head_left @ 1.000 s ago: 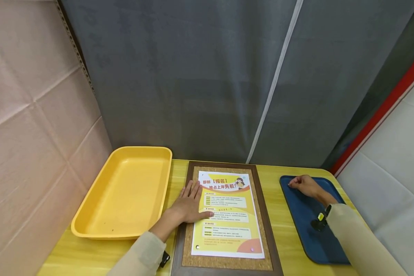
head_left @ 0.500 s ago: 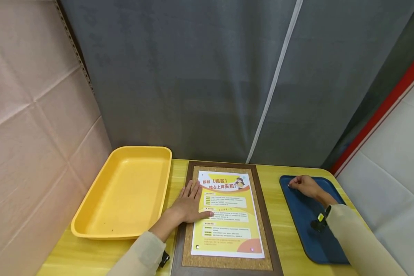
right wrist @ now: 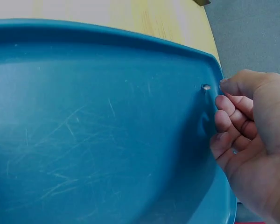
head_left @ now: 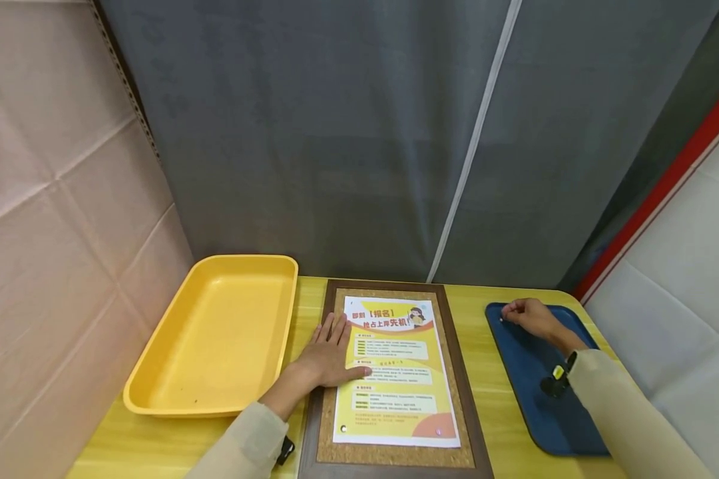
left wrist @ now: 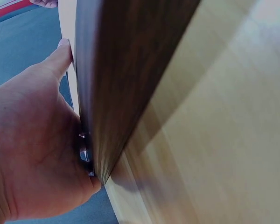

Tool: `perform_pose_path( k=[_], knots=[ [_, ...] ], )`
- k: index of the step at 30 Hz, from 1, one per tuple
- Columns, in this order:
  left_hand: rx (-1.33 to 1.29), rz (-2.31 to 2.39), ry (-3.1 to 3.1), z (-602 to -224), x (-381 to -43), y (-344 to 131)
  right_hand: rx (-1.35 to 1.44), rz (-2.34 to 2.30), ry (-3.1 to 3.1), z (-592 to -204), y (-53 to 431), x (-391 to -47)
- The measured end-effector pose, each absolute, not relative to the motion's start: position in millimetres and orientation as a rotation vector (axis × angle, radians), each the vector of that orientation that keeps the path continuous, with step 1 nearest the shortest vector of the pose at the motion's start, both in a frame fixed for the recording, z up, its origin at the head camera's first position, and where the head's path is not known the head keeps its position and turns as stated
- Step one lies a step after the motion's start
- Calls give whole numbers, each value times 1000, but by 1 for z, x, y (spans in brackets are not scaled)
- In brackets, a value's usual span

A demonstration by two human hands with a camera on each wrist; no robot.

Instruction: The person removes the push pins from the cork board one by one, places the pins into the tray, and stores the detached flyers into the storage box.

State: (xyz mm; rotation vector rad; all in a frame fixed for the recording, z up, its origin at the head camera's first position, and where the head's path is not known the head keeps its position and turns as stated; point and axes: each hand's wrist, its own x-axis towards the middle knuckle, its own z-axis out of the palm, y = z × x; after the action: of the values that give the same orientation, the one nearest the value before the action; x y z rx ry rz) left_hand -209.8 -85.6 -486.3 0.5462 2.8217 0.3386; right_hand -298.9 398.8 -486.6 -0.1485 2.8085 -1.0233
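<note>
My left hand (head_left: 331,356) lies flat with spread fingers over the left edge of a sheet of printed paper (head_left: 395,399) on a brown-framed cork board (head_left: 395,456). From the left wrist view, its palm (left wrist: 32,140) rests against the frame's side (left wrist: 116,84). Small round tacks sit at the paper's lower left (head_left: 343,429) and lower right corners. Over the far left corner of a blue tray (head_left: 524,392), my right hand (head_left: 533,318) has loosely curled fingers. A small shiny metal tack (right wrist: 205,87) stands in that corner, just off the thumb tip (right wrist: 224,82).
A deep yellow tray (head_left: 206,346) stands left of the board on the yellow wood-grain table (head_left: 482,372). A grey curtain (head_left: 335,133) closes off the back. Pale cloth walls rise at the left (head_left: 54,266) and right (head_left: 683,299).
My right hand has lifted slightly away from the tray corner, and the tack now shows apart from its fingertips. The left hand keeps its place on the paper.
</note>
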Motion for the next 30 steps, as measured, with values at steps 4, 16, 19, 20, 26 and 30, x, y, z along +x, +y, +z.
perform_pose_path(
  k=[4,16,19,20,26,30],
  knots=[
    [549,336,2822,-488,-211,-85,-144,-1019,2818,-485,395,-300],
    [552,326,2819,-488,-212,-85,-246,-1087,2884,-481,366,-303],
    [556,317,2814,-488,-211,-86,-293,-1101,2909,-481,356,-306],
    [558,321,2815,-488,-211,-86,-314,-1107,2913,-480,352,-306],
    [569,321,2816,-486,-211,-87,-425,-1144,2894,-478,329,-309],
    [569,318,2811,-486,-212,-87,-454,-1147,2882,-479,316,-312]
  ],
)
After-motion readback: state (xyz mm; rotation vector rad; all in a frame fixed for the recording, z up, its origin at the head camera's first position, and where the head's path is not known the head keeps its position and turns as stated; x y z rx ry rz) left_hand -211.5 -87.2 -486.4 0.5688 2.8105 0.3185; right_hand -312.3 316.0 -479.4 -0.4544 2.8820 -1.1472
